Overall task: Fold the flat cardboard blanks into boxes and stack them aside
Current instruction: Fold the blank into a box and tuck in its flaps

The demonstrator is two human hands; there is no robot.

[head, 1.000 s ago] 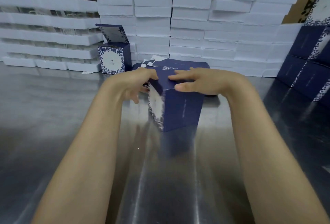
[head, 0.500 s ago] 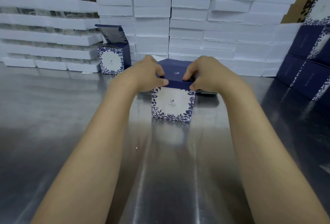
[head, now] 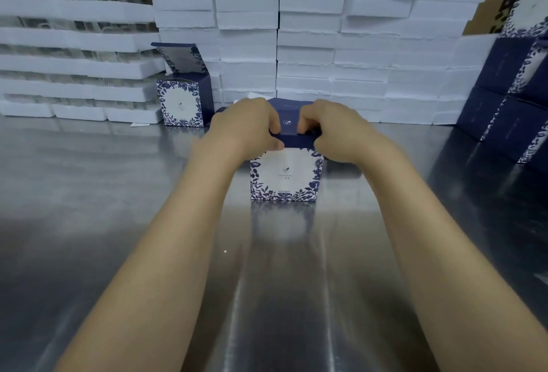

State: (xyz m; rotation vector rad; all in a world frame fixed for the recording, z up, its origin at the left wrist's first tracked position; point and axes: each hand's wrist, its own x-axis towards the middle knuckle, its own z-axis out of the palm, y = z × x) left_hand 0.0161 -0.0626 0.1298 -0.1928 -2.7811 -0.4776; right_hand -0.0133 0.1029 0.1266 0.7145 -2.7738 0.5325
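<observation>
We see an upright navy-and-white floral box (head: pixel 284 176) centred on the tabletop (head: pixel 89 193), top flap being folded; a second folded box (head: pixel 184 103) stands behind-left, lid raised.

My left hand (head: pixel 247 128) and right hand (head: pixel 335 131) both grip the top of the box (head: pixel 284 174), which stands upright on the steel table (head: pixel 118 208). My fingers are closed on the dark blue lid flap (head: pixel 296 140) at the near top edge. The white floral face is toward me. A second box (head: pixel 182 103) stands behind to the left, lid open. White foam trays (head: pixel 311 45) are stacked along the back. Dark blue boxes (head: pixel 510 98) are piled at right.
</observation>
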